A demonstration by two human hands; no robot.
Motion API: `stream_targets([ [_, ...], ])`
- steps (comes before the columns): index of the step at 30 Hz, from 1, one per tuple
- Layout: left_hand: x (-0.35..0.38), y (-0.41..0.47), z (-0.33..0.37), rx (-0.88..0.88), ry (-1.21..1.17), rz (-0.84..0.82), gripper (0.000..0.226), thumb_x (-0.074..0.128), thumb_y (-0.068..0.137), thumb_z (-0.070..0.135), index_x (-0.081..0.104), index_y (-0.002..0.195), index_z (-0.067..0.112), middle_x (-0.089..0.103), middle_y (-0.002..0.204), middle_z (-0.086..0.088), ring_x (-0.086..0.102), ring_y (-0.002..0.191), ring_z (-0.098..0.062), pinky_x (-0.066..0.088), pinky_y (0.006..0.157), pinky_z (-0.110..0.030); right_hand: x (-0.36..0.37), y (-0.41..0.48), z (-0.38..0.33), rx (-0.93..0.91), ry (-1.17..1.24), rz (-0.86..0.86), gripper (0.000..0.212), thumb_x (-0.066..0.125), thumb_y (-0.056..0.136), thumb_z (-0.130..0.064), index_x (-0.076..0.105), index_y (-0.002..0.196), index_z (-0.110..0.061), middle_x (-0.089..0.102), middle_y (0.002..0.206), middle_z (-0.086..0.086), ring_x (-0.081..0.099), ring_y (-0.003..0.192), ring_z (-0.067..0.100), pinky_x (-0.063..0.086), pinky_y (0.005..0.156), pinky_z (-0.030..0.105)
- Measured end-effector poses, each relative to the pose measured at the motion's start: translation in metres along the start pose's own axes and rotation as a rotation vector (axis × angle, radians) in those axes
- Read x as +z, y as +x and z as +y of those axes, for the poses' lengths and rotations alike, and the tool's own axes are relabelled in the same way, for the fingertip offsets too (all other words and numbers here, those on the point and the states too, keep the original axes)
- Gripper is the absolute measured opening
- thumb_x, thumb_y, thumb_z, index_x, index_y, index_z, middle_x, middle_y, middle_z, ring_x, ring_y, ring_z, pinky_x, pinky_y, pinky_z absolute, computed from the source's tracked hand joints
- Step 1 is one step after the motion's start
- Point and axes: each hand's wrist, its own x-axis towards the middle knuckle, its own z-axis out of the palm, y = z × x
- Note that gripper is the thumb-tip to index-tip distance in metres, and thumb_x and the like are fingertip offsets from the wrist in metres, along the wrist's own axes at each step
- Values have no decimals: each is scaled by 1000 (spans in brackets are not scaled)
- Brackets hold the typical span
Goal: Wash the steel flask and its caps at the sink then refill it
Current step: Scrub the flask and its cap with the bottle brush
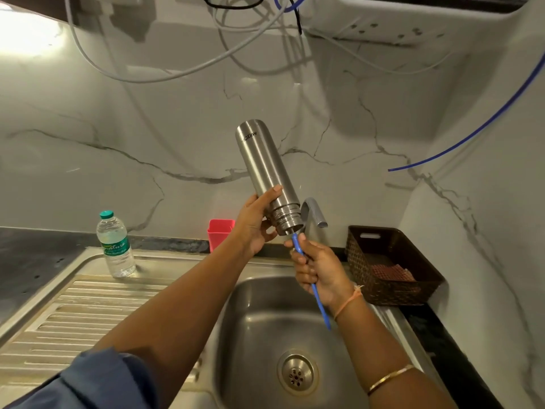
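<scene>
brushed steel flask [262, 163], shiny steel sink [259, 314]

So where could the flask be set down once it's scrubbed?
The ribbed drainboard is bare between the water bottle behind and the sink basin beside it; the basin floor around the drain is free too. Crowded along the wall: red holder, tap, basket.

Room lay open over the sink basin [256, 305] and drainboard [73, 314]. Obstacles stood around: tap [315, 211] behind, basket [383, 287] right, water bottle [115, 246] left, cables [147, 81] overhead.
</scene>
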Motion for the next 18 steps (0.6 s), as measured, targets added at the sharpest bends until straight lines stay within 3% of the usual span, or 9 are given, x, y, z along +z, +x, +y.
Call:
stream_targets([
  [1, 0, 0, 0, 3, -4, -9, 30, 71, 78, 37, 56, 101, 24, 60, 105, -5, 58, 102, -25, 47, 97, -49, -1, -2, -1, 33, 47, -30, 31, 44, 98, -28, 61, 94, -3, 41, 50, -1, 29, 31, 3, 26, 30, 14],
  [3, -1, 1, 1, 21, 7, -3, 32, 72, 78, 37, 57, 103, 24, 61, 105, -4, 59, 101, -24, 47, 96, -48, 1, -3, 1, -74, -186, 40, 34, 45, 97, -34, 62, 96, -4, 47, 53, 0, 36, 35, 5, 31, 34, 16],
  [7, 1, 3, 5, 61, 5, 61, 37, 74, 77, 36, 57, 108, 23, 62, 100, -2, 59, 97, -21, 49, 92, -42, -7, 3, 21, -769, -1428, 515, 28, 55, 91, -40, 58, 104, -15, 64, 75, 0, 60, 59, 14, 46, 51, 23],
  [9, 3, 2, 3, 51, -18, 78, 33, 74, 77, 35, 57, 103, 24, 61, 98, -2, 58, 95, -20, 50, 89, -40, -13, 6, 27, -1035, -1672, 673, 21, 69, 84, -21, 64, 102, -10, 67, 72, 4, 61, 52, 18, 39, 45, 21],
  [10, 4, 2, 2, 40, -25, 78, 32, 74, 77, 35, 57, 101, 24, 61, 99, -2, 58, 96, -20, 50, 88, -40, -11, 5, 28, -1000, -1630, 636, 19, 67, 85, -18, 65, 102, -9, 67, 73, 6, 62, 54, 20, 39, 47, 22],
  [12, 2, 1, 0, 14, -35, 64, 31, 73, 77, 36, 57, 100, 23, 60, 103, -4, 57, 101, -23, 49, 91, -42, -4, 2, 19, -684, -1089, 405, 20, 55, 94, -21, 65, 105, -8, 65, 76, 9, 63, 63, 21, 42, 52, 21],
  [14, -1, 3, -1, -10, -36, 39, 30, 72, 78, 38, 56, 98, 24, 59, 106, -6, 57, 104, -26, 47, 96, -46, -3, -1, 11, -220, -453, 103, 22, 50, 96, -23, 66, 100, -7, 52, 61, 6, 50, 46, 12, 37, 43, 17],
  [15, -3, 3, -1, -14, -32, 31, 30, 71, 78, 39, 56, 98, 23, 59, 105, -6, 57, 103, -25, 46, 96, -47, -4, -2, 8, -109, -296, 29, 23, 49, 96, -22, 66, 98, -7, 45, 56, 3, 39, 40, 8, 32, 39, 16],
  [18, -4, 6, -2, 18, -1, 39, 36, 73, 77, 38, 55, 104, 22, 60, 104, -5, 57, 99, -23, 47, 95, -46, -5, -1, 12, -197, -476, 71, 24, 49, 97, -26, 65, 101, -8, 48, 58, 2, 41, 45, 9, 36, 42, 20],
])
